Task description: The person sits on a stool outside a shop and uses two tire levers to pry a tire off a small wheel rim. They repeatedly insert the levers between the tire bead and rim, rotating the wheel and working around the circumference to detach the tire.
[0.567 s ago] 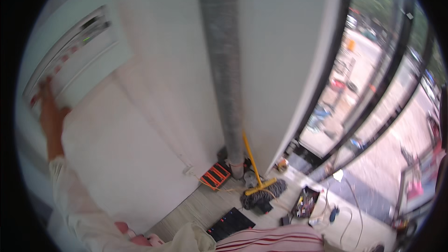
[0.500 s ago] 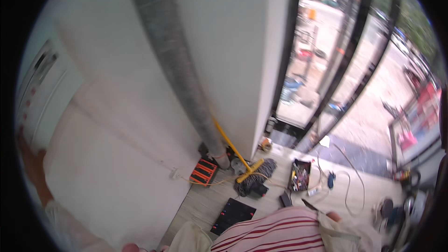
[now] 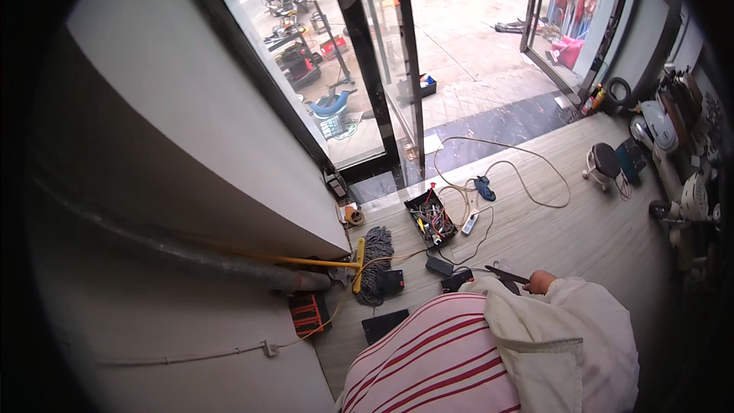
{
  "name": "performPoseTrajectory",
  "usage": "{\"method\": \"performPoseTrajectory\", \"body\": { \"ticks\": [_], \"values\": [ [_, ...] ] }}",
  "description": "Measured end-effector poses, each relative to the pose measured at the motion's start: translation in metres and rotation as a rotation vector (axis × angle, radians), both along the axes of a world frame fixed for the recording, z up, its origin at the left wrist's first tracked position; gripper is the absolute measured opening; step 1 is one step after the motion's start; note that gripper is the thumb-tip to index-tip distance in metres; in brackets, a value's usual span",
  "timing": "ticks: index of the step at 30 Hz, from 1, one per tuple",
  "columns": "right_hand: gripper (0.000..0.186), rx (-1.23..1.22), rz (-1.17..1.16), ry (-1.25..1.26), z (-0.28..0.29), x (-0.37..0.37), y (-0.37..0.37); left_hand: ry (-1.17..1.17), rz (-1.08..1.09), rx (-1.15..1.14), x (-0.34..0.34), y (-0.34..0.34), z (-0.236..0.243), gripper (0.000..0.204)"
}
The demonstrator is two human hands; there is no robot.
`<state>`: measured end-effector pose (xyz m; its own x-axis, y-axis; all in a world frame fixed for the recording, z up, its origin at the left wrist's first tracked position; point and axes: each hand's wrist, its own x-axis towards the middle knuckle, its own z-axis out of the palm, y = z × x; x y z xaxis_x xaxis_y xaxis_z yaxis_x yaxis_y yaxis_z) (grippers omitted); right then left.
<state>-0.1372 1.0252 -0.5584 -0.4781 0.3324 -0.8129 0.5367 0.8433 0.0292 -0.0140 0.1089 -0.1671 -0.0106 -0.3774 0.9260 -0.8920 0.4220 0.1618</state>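
Head view, and straight to the lower right: the person's bare right hand [image 3: 540,282] poked out of a loose cream sleeve [image 3: 592,317], its grip closed on one end of a dark, slim, tapering tool [image 3: 506,271]! What kind of tool, the picture could not settle. Here was the key relation: the tool pointed away from the fingers toward the left and slightly forward, its long axis slanting across the view, the narrow tip on the far left end. The right hand was the one on it; the left hand was out of view, so no telling whether its grip was apart or together.

Just left of the tip sat a black rectangular block [image 3: 439,265], with a second dark, boxy piece [image 3: 456,281] nearer the red-striped pale shirt [image 3: 436,344]. Farther ahead and to the left, a black open-topped box [image 3: 417,222] stood crammed with small tools and wires, a white power strip [image 3: 469,223] just beside it, everything down on the pale wood-grain floor [image 3: 589,237]. How high the tool hung over that floor was impossible to call!
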Motion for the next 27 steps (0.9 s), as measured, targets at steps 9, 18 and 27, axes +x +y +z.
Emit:
{"method": "performPoseTrajectory", "body": {
  "ticks": [9,18,27],
  "values": [
    [0.045,-0.088,-0.488,0.057,-0.105,0.108,0.143,-0.886,-0.419,1.642,-0.113,0.356,-0.455,0.062],
    [0.047,-0.058,-0.574,0.072,-0.143,0.158,0.332,-0.806,-1.263,1.687,-0.349,0.617,-0.462,0.03],
    [0.048,-0.126,-1.32,0.428,-0.065,0.111,0.458,-1.254,-1.264,1.668,-0.449,0.843,-0.452,0.033]
  ]
}}
